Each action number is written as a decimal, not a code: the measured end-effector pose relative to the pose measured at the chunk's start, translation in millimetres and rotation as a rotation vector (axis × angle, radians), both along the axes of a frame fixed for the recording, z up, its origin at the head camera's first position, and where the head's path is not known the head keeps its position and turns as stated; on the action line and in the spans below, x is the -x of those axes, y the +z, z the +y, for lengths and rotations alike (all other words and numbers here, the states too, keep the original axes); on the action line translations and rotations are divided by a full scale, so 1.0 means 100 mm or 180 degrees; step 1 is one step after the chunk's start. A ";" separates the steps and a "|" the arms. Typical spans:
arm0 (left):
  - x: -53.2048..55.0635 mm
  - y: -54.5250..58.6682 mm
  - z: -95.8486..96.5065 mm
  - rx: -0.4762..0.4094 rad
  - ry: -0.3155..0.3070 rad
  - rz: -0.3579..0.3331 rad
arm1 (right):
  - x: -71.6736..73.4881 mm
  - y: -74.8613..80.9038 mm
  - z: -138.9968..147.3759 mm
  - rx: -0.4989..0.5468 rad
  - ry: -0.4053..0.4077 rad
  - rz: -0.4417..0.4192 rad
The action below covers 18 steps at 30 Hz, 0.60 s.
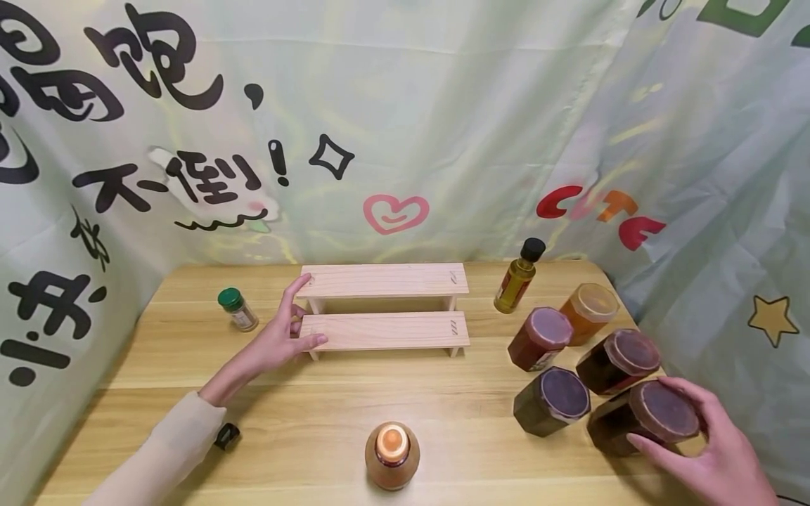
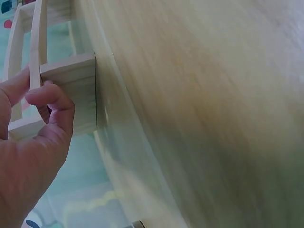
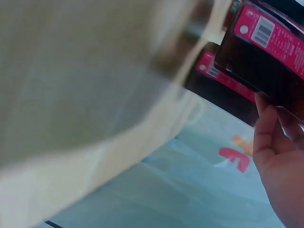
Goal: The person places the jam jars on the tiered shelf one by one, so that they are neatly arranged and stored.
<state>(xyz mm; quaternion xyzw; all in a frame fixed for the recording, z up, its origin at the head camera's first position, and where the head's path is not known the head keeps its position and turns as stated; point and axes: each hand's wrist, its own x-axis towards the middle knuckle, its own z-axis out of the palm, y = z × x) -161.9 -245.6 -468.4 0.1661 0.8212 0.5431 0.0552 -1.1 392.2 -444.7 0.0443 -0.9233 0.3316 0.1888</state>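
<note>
A two-tier wooden rack (image 1: 383,330) stands at the middle of the table. My left hand (image 1: 283,332) grips its left end, the thumb on the lower board and the index finger reaching to the upper one. In the left wrist view, curled fingers of the left hand (image 2: 42,123) hold the end of a board. At the right front, my right hand (image 1: 715,443) holds a dark lidded jar (image 1: 633,418), thumb and fingers on opposite sides. The right wrist view shows that jar's pink label (image 3: 270,35) beside another dark jar (image 3: 221,88); part of the hand is cut off.
Near the held jar stand a black-lidded jar (image 1: 544,404), a dark jar (image 1: 607,365), a reddish jar (image 1: 534,344) and an amber jar (image 1: 585,313). An oil bottle (image 1: 515,281) stands behind them. A green-capped shaker (image 1: 238,310), brown bottle (image 1: 392,460) and small black object (image 1: 227,436) are elsewhere.
</note>
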 end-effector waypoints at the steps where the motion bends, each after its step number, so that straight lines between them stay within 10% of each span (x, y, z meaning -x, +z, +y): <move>1: 0.00 0.01 0.00 -0.0009 -0.0021 -0.0034 | -0.01 0.03 0.00 -0.0001 -0.0012 -0.0022; 18: 0.03 0.03 -0.08 -0.0114 -0.0188 -0.0336 | 0.06 0.57 0.01 0.0147 0.0071 0.0262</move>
